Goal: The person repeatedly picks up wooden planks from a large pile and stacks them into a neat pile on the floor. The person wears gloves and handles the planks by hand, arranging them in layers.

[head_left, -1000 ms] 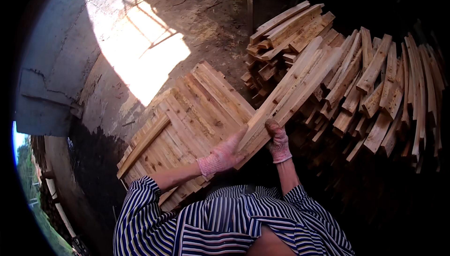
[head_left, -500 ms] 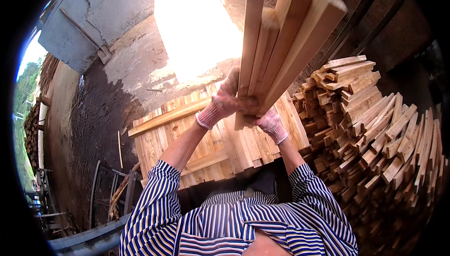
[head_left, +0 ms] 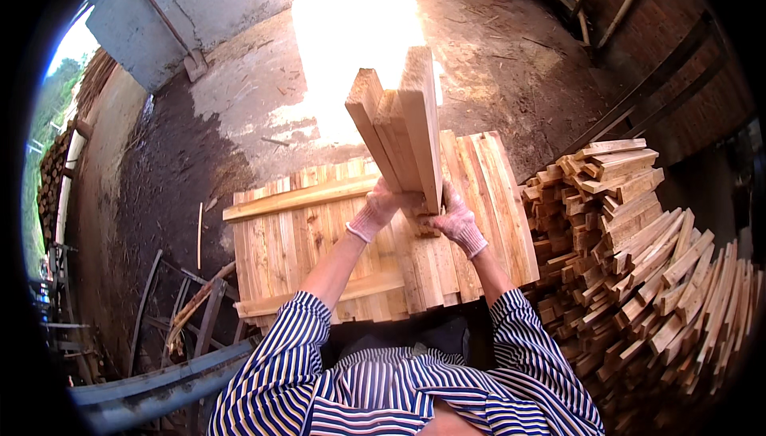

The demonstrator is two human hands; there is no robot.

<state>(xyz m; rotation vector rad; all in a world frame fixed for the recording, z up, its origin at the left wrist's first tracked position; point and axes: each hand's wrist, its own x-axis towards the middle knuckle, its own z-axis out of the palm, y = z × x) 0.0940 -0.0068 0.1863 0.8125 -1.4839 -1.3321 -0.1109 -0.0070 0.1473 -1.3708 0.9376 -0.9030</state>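
Between my two gloved hands stands a bundle of wooden boards [head_left: 399, 137], several long pieces held together and pointing up and away from me. My left hand [head_left: 380, 206] closes round the bundle's left side near its lower end. On the right side, my right hand [head_left: 455, 220] grips it with the thumb toward the near face. Both hands wear pinkish knit work gloves. Under them lies a platform of boards laid side by side [head_left: 295, 236], with a crosswise batten [head_left: 299, 197] on its far left part and another batten [head_left: 359, 287] nearer me.
A big heap of cut wooden strips [head_left: 638, 228] rises at the right. A shovel [head_left: 191, 61] leans on the concrete wall at the far left. Metal frames and a curved blue-grey rail [head_left: 159, 380] are at the lower left. Bright light falls on the floor ahead.
The bundle has come lower and swung left, its upper ends now nearer the middle of the view. Both hands went with it, still gripping. The view has shifted slightly.
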